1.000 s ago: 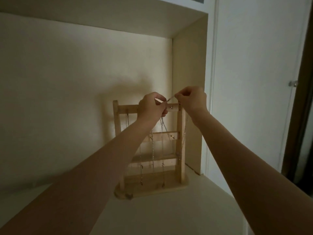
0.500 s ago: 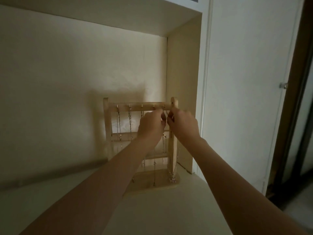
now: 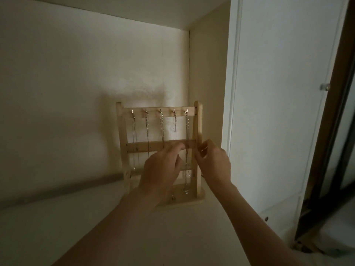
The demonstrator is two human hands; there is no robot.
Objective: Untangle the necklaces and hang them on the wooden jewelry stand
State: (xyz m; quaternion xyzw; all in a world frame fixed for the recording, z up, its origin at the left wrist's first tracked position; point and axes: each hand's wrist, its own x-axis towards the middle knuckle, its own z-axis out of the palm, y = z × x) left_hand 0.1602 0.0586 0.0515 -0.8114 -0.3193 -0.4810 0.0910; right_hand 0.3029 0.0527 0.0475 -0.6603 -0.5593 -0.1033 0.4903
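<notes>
The rightmost thin silver chain necklace (image 3: pixel 187 131) hangs straight down, twelve to six, between my left hand (image 3: pixel 160 172) and right hand (image 3: pixel 214 164), both seemingly pinching it, the light too dim to be sure.

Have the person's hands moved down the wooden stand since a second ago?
Yes. Both hands have dropped from the stand's top rail to its middle rail.

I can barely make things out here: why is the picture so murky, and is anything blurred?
Head view: dim light, no glare; the pale wooden jewelry stand throws a soft shadow on the cream wall behind. The thin metal chains up top look fairly sharp; the left hand looks smeared at its fingertips. Wide-angle lens tilts the white cabinet door.
</notes>
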